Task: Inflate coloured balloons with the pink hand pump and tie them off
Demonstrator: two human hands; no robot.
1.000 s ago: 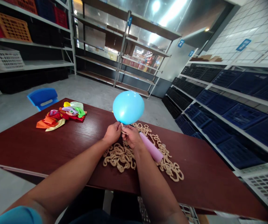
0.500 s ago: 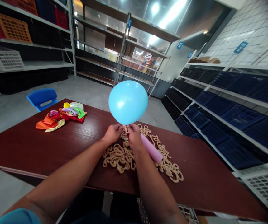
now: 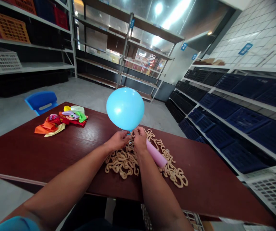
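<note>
A round, inflated light-blue balloon stands upright above the table, its neck pointing down between my hands. My left hand is closed, with thumb and fingers pinching at the neck. Close against it on the other side, my right hand is also closed, its fingertips at the neck; a bit of tan cord shows by them, and I cannot tell whether they grip it. Under and around both hands lies a loose pile of tan curly cord-like pieces. A pink cylinder rests on the pile beside my right wrist.
On the left of the dark red-brown table lies a heap of uninflated coloured balloons. A blue chair stands beyond that corner. Shelves with dark blue crates line the right side; open racks stand behind.
The balloon has shifted a little left and down. My left hand has moved slightly lower, and the fingers of both hands have changed position at the neck.
</note>
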